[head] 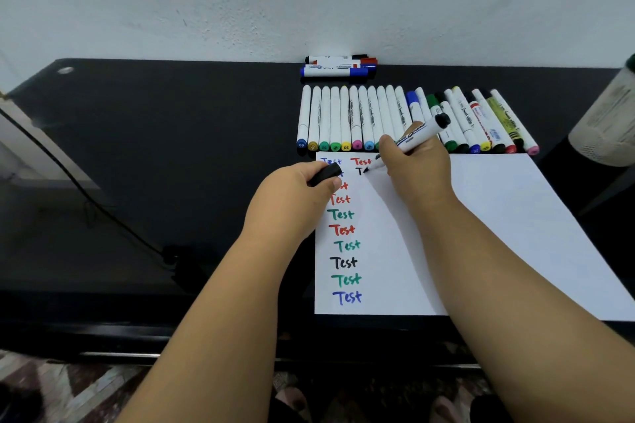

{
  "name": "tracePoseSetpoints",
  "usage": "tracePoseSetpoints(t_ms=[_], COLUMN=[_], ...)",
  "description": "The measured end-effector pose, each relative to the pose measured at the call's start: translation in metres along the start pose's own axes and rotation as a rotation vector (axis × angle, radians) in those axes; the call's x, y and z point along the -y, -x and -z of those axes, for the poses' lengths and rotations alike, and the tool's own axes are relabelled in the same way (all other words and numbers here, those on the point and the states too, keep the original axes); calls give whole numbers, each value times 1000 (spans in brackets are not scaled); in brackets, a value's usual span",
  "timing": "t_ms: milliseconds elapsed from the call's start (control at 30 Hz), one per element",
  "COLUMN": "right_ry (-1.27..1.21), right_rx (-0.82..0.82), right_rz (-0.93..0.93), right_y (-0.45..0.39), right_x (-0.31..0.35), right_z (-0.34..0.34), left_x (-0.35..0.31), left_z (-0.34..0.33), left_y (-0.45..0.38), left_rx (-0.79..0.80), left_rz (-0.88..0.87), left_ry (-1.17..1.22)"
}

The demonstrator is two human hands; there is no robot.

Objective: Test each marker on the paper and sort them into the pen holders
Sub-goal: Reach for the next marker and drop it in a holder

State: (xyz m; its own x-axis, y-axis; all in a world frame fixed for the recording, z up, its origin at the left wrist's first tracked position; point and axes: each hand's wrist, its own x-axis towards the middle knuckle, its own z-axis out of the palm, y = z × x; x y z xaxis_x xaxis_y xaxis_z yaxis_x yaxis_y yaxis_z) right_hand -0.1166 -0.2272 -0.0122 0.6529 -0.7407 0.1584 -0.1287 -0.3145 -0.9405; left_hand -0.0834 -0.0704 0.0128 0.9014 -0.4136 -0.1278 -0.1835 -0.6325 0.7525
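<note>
Marker [410, 141] cylindrical, right hand [417, 161] fingers grip | left hand [302, 189] fingers grip cap [324, 176]

Left hand [302, 182] covers parts of three "Test" words at sheet's [498, 216] top left. Right hand [417, 161] hides lower ends of several row markers [388, 113] just behind its grip. Black cap [324, 175] half buried in left fist. Container [608, 120] cut by right edge. Print on gripped marker [412, 139] unreadable.
</note>
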Motion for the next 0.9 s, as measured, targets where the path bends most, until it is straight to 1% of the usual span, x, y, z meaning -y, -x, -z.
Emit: tracePoseSetpoints(t_ms=[167,300,567,733,900], right_ry=[24,3,-7,-10,-38], right_rx=[38,-32,5,-56,-75], right_rz=[1,8,6,-9,-32], right_y=[1,0,2,2,1], right_x=[0,-1,1,2,0], right_z=[1,1,2,4,4], left_x=[0,0,1,0,-1], left_z=[0,-1,-1,-1,-1], left_y=[-1,-3,-2,-2,-1], left_rx=[-5,-1,-3,6,14], left_rz=[-8,-8,-6,9,1], left_ry=[-2,-10,-22,-13,-24])
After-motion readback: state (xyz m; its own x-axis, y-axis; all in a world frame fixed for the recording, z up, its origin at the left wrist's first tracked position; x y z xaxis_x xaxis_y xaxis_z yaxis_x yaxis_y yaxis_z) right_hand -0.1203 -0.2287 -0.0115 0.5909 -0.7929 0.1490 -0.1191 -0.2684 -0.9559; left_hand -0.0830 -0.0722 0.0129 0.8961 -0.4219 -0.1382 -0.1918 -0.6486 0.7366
